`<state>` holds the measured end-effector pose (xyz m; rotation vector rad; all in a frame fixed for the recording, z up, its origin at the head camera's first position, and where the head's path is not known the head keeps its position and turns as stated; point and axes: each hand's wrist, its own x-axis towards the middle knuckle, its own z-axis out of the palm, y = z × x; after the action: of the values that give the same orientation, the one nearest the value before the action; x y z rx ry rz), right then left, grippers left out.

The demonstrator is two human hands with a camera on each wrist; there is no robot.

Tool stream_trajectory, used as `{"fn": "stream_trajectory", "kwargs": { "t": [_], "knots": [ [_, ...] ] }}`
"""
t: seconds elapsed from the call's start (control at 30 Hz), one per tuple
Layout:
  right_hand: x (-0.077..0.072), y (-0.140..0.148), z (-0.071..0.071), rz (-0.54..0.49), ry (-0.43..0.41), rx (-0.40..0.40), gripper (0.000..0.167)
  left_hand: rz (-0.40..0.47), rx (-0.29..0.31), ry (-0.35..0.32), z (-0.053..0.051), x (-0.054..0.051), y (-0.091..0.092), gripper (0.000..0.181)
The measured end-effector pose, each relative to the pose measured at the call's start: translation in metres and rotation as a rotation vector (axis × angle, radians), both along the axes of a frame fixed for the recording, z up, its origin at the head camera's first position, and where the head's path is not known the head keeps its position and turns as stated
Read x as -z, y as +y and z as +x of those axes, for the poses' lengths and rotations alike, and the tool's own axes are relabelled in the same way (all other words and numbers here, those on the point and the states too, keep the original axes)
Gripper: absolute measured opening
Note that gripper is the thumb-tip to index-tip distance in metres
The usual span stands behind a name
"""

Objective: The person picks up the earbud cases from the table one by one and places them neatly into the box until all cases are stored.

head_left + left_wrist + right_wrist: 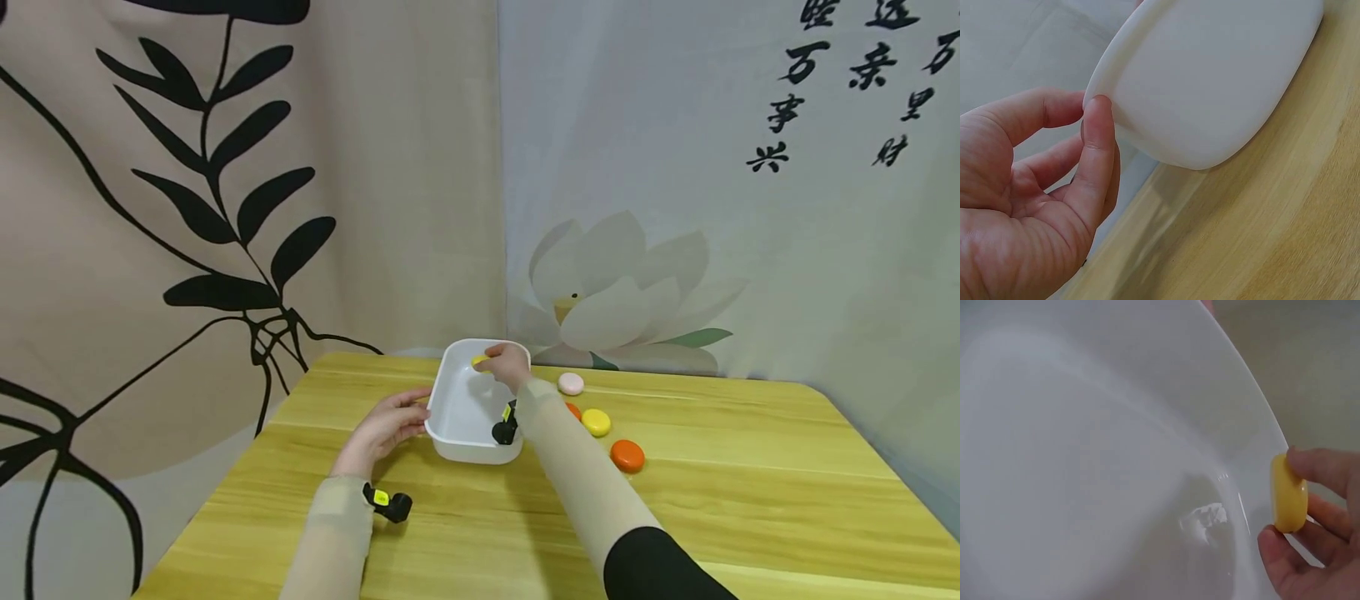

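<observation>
A white rectangular plastic box [468, 444] with rounded corners stands on the wooden table. At its left side my left hand [387, 427] pinches the rim between thumb and fingers; the grip on the box's edge [1166, 147] shows close up in the left wrist view. My right hand [507, 365] reaches over the box's far right part. Its thumb and fingertips pinch a smooth, rounded yellow disc [1289, 494], held on edge near the inner wall in the right wrist view. In the head view only part of that disc shows beyond the fingers.
Right of the box lie a pale pink disc [571, 383], a yellow disc [596, 422] and an orange disc [627, 456]. Another orange disc [573, 411] is partly hidden by the right forearm. A printed curtain [420, 208] hangs behind the table [750, 500].
</observation>
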<state>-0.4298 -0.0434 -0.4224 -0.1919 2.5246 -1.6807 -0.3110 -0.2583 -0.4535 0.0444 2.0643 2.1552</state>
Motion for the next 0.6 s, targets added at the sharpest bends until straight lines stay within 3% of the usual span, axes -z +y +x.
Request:
{"fn": "stream_trajectory", "kwargs": {
  "t": [0.17,0.6],
  "knots": [
    [0.0046,-0.0025,-0.0016,-0.018,0.026,0.025,0.04,0.001,-0.003,0.003,-0.0009,0.0007,0.0011,0.053],
    [0.0077,-0.0042,-0.0027,-0.01,-0.002,0.053,0.039,0.007,-0.011,-0.007,-0.0022,0.0009,0.0008,0.051]
  ]
}}
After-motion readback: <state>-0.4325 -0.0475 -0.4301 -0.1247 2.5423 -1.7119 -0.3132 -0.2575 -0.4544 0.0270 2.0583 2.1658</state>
